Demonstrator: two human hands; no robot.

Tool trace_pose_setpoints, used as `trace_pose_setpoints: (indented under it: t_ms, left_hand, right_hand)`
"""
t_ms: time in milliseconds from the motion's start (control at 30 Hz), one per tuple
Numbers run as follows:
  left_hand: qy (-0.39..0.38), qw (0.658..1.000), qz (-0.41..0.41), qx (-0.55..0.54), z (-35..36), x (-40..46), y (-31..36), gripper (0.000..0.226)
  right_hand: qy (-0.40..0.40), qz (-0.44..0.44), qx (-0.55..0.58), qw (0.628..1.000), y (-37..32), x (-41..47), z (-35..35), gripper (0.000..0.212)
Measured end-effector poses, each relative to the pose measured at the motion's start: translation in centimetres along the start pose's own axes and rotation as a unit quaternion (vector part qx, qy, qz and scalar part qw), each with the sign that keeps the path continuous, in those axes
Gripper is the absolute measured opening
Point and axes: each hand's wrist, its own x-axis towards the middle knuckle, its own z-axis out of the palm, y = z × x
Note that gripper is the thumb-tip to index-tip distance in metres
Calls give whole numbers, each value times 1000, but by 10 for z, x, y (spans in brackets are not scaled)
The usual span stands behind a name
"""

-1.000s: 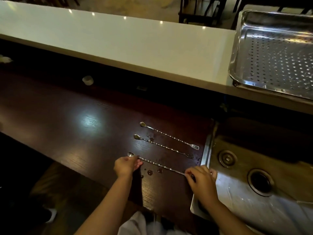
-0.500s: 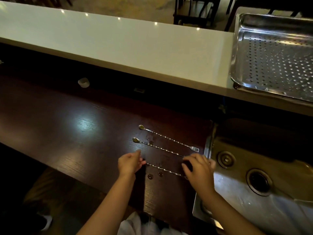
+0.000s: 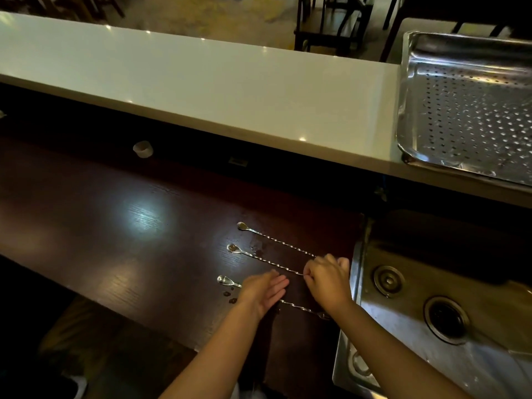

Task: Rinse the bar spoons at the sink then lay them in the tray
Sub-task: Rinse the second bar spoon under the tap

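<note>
Evidently three thin, stiff, wet-slick bar spoons [image 3: 276, 263] are laid on the bench [image 3: 115, 226] beside the sink [image 3: 431, 326]; the middle one's twisted stem is pinched by the right hand [image 3: 326, 280], the left hand [image 3: 263, 292] held flat and unclosed.

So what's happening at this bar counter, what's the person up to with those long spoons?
A person is working on three bar spoons lying in a row on the dark wooden counter, beside the steel sink. The right hand pinches the sink-side end of the middle spoon. The left hand lies flat and open over the nearest spoon. The farthest spoon is untouched. The perforated steel tray on the white bar top holds no spoons in the part that shows.
</note>
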Motion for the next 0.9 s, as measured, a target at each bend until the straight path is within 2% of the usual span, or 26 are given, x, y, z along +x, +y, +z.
trace_pose_setpoints:
  t_ms: [233,367,467,533,667,733,900]
  left_hand:
    - [37,998,27,40,19,5,0,24]
    - [68,997,40,25,24,8,-5,24]
    - [66,996,55,-18,29,7,-10,27]
    - [58,996,62,-41,34,5,-11,28]
    - [23,995,83,-54,60,-5,-15,14]
    - [-11,994,98,-43,84,-14,-21,17]
    - [-101,985,136,-16,156,-39,-46,15]
  right_hand:
    - [-98,17,89,991,10,4,-16,21]
    - [-137,40,134,981,19,-1,-27,34]
    - [-157,70,167,971,34,-7,-35,17]
    - [-164,81,212,960,48,-13,-42,13]
    - [-128,87,285,946,87,-37,-68,20]
    - [-101,106,304,941,115,-54,-80,21]
    - [-32,173,427,887,189,-107,-113,19]
